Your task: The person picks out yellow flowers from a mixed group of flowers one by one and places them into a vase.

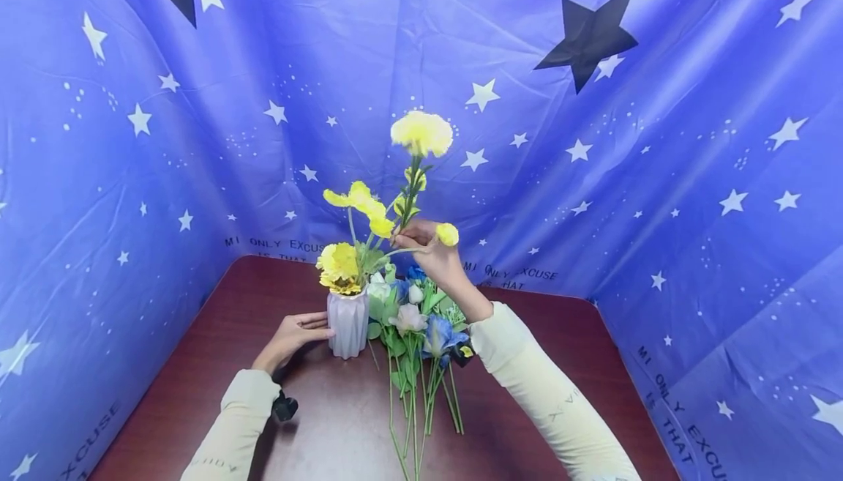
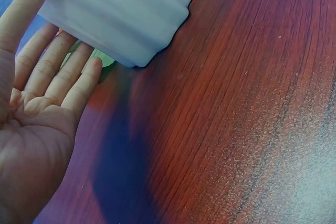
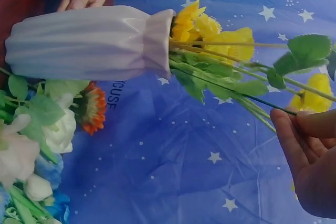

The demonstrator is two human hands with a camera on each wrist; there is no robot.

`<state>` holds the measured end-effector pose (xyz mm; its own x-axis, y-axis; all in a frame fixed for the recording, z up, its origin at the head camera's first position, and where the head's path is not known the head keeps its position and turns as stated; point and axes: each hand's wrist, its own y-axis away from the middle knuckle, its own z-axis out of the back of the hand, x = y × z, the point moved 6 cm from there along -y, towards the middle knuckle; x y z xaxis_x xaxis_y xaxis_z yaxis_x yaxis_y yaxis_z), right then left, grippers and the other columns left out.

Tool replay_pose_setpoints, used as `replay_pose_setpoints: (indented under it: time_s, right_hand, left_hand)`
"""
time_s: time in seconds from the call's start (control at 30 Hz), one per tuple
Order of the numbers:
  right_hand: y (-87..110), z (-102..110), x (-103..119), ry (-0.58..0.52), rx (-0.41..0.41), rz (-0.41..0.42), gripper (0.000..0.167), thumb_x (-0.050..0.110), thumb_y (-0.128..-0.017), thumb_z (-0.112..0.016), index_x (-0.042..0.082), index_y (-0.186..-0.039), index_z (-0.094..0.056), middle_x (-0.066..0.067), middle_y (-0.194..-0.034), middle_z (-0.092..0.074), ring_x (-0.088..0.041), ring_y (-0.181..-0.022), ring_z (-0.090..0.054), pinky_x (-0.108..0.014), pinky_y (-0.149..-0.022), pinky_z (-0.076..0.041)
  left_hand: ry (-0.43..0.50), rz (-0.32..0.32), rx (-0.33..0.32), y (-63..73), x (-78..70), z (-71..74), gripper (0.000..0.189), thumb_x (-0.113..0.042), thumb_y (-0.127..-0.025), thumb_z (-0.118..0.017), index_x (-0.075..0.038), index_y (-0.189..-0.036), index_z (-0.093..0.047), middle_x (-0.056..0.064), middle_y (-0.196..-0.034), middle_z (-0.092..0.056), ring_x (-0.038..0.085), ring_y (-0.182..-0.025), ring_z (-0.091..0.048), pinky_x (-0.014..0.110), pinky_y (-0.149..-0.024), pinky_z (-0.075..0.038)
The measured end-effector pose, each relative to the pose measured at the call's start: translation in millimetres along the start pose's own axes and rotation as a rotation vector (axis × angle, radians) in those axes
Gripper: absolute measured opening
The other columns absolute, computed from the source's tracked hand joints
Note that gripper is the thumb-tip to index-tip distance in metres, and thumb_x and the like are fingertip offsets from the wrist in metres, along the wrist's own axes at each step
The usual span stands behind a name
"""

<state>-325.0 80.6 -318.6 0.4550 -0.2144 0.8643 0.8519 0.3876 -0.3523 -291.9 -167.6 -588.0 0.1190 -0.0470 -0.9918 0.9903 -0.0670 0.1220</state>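
A pale lilac ribbed vase (image 1: 347, 323) stands upright on the table. My left hand (image 1: 299, 336) touches its left side; the left wrist view shows the fingers (image 2: 63, 72) nearly straight, their tips at the vase wall. Above and to the right of the vase, my right hand (image 1: 431, 250) pinches the stem of a tall yellow carnation (image 1: 421, 134). In the right wrist view that thin dark stem (image 3: 268, 105) runs from the fingertips down into the vase mouth. Other yellow flowers (image 1: 339, 265) rise from the vase, some on long bending stems.
Right of the vase lies a pile of artificial flowers, with a blue bloom (image 1: 440, 336), a pale pink one (image 1: 408, 318) and an orange one (image 3: 93, 108). Their green stems (image 1: 410, 408) point toward the table's front edge. A blue star-patterned curtain (image 1: 296, 129) surrounds the dark red table (image 1: 527, 393).
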Motion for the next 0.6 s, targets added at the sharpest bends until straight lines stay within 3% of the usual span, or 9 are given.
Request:
replay_pose_setpoints:
  time_s: [0.23,0.33,0.4,0.6]
  right_hand:
    - [-1.4,-6.7,-4.0,0.064,-0.024,0.037,0.009,-0.001,-0.092,-0.072,-0.010,-0.093,-0.073,-0.027,-0.096,-0.076,-0.037,-0.089,-0.076,-0.031,-0.081,-0.065]
    - [-2.1,-9.4,-8.1,-0.038,-0.017,-0.002,0.012,-0.002,-0.093,-0.070,-0.013,-0.096,-0.072,-0.029,-0.099,-0.075,-0.035,-0.090,-0.076,-0.032,-0.082,-0.065]
    - [-2.1,-10.5,-10.5,-0.082,-0.018,-0.026,0.013,-0.001,-0.094,-0.069,-0.013,-0.098,-0.072,-0.029,-0.100,-0.075,-0.032,-0.090,-0.076,-0.035,-0.084,-0.065]
    - [-2.1,-11.8,-10.5,-0.027,-0.037,-0.024,0.016,0.012,-0.095,-0.073,-0.003,-0.099,-0.077,-0.019,-0.098,-0.078,-0.019,-0.086,-0.076,-0.042,-0.088,-0.064]
  left_hand:
    - [0.010,-0.021,0.008,-0.8,-1.6,-0.7,0.062,-0.014,-0.084,-0.085,0.010,-0.136,-0.059,0.027,-0.138,-0.061,0.032,-0.129,-0.060,0.026,-0.097,-0.058]
    - [0.025,-0.018,0.013,-0.4,-0.9,-0.7,0.062,-0.012,-0.084,-0.084,0.011,-0.136,-0.058,0.027,-0.138,-0.060,0.029,-0.125,-0.063,0.024,-0.096,-0.059]
    - [0.029,-0.017,0.017,0.1,-0.3,-0.6,0.062,-0.011,-0.084,-0.084,0.011,-0.136,-0.058,0.028,-0.139,-0.060,0.028,-0.124,-0.064,0.023,-0.095,-0.058]
    - [0.034,-0.022,0.018,-0.2,0.5,0.2,0.064,-0.011,-0.083,-0.085,0.012,-0.136,-0.057,0.028,-0.138,-0.060,0.027,-0.124,-0.064,0.023,-0.094,-0.059]
